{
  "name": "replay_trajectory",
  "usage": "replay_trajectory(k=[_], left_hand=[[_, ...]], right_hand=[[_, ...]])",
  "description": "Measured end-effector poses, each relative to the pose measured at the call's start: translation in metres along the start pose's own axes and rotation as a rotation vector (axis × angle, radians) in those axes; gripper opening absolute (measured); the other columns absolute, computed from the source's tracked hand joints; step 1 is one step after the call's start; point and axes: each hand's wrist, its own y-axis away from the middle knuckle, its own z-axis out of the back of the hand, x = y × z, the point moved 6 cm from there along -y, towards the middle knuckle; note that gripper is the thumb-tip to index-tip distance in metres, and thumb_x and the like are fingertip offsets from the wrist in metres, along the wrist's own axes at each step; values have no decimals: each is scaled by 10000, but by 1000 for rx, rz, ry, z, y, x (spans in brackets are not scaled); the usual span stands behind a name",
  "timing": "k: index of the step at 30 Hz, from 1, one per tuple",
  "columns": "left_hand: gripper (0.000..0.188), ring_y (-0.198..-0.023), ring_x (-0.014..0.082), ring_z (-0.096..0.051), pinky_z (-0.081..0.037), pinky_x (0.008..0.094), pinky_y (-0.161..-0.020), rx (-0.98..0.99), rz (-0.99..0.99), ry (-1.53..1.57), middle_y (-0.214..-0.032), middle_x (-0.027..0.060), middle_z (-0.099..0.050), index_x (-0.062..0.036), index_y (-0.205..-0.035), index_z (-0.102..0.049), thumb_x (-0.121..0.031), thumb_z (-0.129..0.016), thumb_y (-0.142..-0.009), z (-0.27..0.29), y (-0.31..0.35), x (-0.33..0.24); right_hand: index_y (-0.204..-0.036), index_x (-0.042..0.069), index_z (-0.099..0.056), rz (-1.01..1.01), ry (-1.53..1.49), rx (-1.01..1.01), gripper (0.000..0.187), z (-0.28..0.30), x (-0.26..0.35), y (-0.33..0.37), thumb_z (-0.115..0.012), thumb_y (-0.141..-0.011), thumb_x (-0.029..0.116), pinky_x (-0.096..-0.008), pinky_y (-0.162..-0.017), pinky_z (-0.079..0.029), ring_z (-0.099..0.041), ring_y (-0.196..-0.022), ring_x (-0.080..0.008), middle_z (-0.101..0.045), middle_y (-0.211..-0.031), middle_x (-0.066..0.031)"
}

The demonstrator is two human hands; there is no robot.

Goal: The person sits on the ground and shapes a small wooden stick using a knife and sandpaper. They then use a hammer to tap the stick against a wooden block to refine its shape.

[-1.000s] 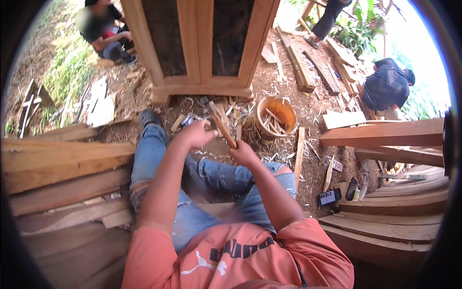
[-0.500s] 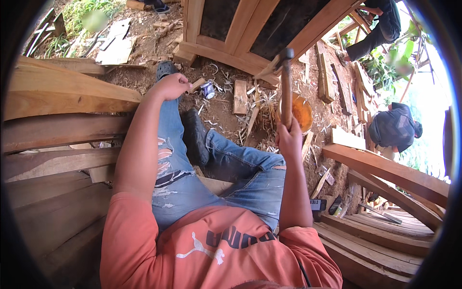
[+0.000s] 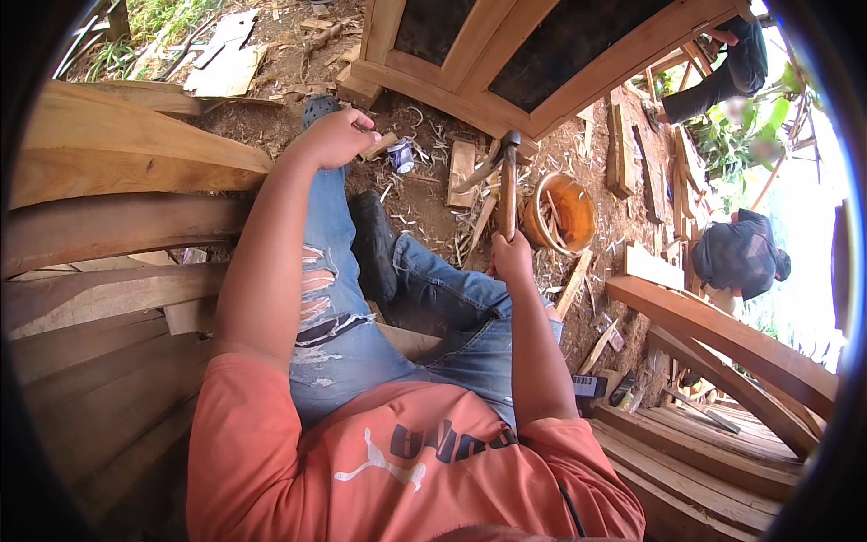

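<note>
My right hand (image 3: pixel 512 259) is wrapped round the wooden handle of a claw hammer (image 3: pixel 509 190). The hammer points away from me, its metal head close to the lower corner of a panelled wooden frame (image 3: pixel 442 98); I cannot tell whether they touch. Just right of the handle stands an orange bucket (image 3: pixel 581 210) with wood strips in it. My left forearm lies along my left knee. Beyond the knee hangs my left hand (image 3: pixel 336 138), its fingers loosely bent and partly apart, with nothing visible in them. Nearest to it is a small wood offcut (image 3: pixel 379 146).
A crushed can (image 3: pixel 401 155), a short board (image 3: pixel 461 173) and curled shavings litter the dirt floor. Thick planks (image 3: pixel 126 230) are stacked at my left. Beams (image 3: pixel 722 334) cross on the right. A person (image 3: pixel 739 255) bends at far right; another person's leg (image 3: pixel 722 86) shows behind the frame.
My right hand and the hammer have moved left and the hammer head has come lower, uncovering the bucket. My left hand has shifted slightly up and right with the view.
</note>
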Motion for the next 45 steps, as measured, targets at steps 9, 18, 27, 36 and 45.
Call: replay_trajectory(k=[9,18,27,36,45], left_hand=[[540,-1206,261,-713,-537,387,-1034,64,42,-56,-1300,163,-752,-45,-1395,-667,-407,-752,-1002,-5,6,1],[549,-1155,292,-722,-549,404,-983,69,-3,-71,-1263,174,-758,-81,-1382,-686,-456,-745,-985,-7,-2,5],[538,-1164,245,-712,-528,382,-1025,100,51,-78,-1244,140,-762,-66,-1392,-680,-434,-747,-1005,-4,4,2],[529,-1171,244,-705,-531,387,-1020,99,44,-89,-1257,133,-756,-92,-1388,-685,-447,-750,-1000,-6,4,4],[521,-1172,254,-699,-521,389,-1036,107,20,-109,-1249,143,-747,-94,-1379,-694,-443,-752,-996,-7,1,3]], right_hand=[[-1141,-16,-667,270,114,-171,292,24,60,58,-681,-1007,243,-425,-741,-550,-705,-767,-291,-717,-855,-179],[-1081,-16,-682,110,166,-129,305,-17,-15,-2,-704,-985,272,-452,-727,-540,-683,-744,-291,-688,-785,-167],[-1032,8,-664,201,-171,-169,191,11,-4,12,-678,-1004,196,-378,-639,-499,-601,-673,-149,-633,-753,-66],[-1080,-25,-691,3,35,-78,305,-10,-13,1,-669,-969,258,-464,-788,-548,-714,-802,-340,-715,-841,-204],[-1054,-20,-693,170,74,-210,286,-1,-22,1,-692,-980,257,-454,-749,-549,-710,-770,-308,-713,-817,-169]])
